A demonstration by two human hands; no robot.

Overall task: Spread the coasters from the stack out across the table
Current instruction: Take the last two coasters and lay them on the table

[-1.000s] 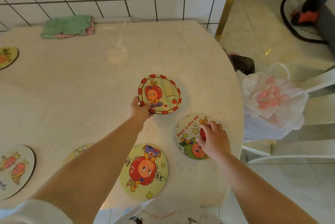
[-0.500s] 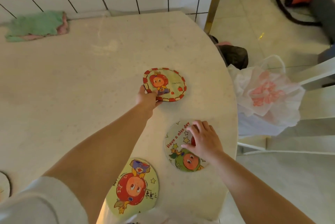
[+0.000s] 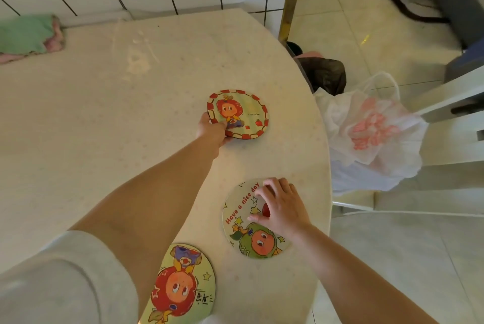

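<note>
My left hand [image 3: 212,130] reaches far forward and grips the near-left edge of a round coaster with a red-checked border [image 3: 242,113], which lies low over the cream table [image 3: 104,114]. My right hand [image 3: 279,205] rests with spread fingertips on the "Have a nice day" coaster [image 3: 246,229] near the table's right edge; whether this is a single coaster or the top of a stack cannot be told. A third coaster with a red cartoon fruit [image 3: 183,287] lies flat at the near edge, partly under my left forearm.
A folded green and pink cloth [image 3: 28,35] lies at the far left by the tiled wall. Off the table's curved right edge hang a white plastic bag [image 3: 372,137] and a dark bag [image 3: 324,74]. A white chair [image 3: 455,103] stands at the right.
My left hand has carried the red-bordered coaster farther away across the table. My right hand has stayed on the "Have a nice day" coaster. The view has shifted right.
</note>
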